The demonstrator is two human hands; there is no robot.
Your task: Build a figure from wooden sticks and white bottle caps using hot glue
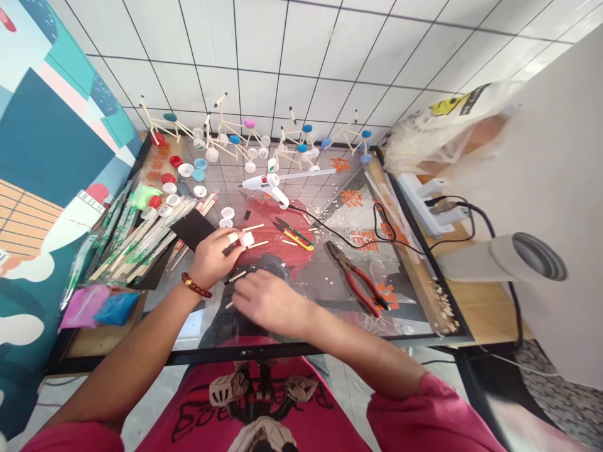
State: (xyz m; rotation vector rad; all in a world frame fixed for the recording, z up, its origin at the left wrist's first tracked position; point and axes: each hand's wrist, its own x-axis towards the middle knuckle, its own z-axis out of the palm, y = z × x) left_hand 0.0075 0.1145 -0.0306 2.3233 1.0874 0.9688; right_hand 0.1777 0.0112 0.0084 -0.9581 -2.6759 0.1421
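Two hands at near edge of table (301, 344): L hand (211, 258) pinching white cap (245, 238) w/ wooden sticks (252, 227) poking out both sides, R hand (271, 302) open, fingers spread, just beside loose stick (237, 276); hot glue gun (266, 185) lies beyond, mid-table.

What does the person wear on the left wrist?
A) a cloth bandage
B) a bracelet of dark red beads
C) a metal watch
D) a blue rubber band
B: the bracelet of dark red beads circles the wrist just behind the left hand.
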